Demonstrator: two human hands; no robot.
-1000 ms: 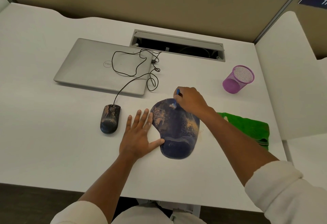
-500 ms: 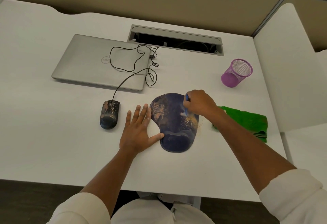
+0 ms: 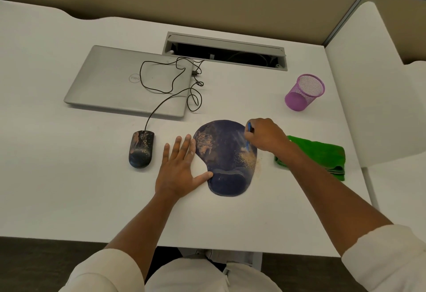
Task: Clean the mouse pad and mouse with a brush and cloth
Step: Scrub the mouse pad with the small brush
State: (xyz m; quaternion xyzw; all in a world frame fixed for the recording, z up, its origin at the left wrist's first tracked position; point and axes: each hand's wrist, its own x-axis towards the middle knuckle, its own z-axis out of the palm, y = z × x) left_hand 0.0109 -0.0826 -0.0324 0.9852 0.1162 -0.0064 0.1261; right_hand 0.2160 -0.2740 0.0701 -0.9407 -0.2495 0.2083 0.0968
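Fingers (image 3: 265,128) of the right hand (image 3: 267,136) curl round a blue brush (image 3: 248,138), its tip on the right side of the dark mouse pad (image 3: 227,160), just above a patch of sandy dust (image 3: 247,159). Fingers of the left hand (image 3: 178,169) lie spread and flat on the table (image 3: 69,176), thumb tip touching the pad's left edge. Left of them sits the dusty mouse (image 3: 141,148); just right of the brush hand lies a folded green cloth (image 3: 322,153), with a laptop (image 3: 129,81) and purple cup (image 3: 304,92) farther off.
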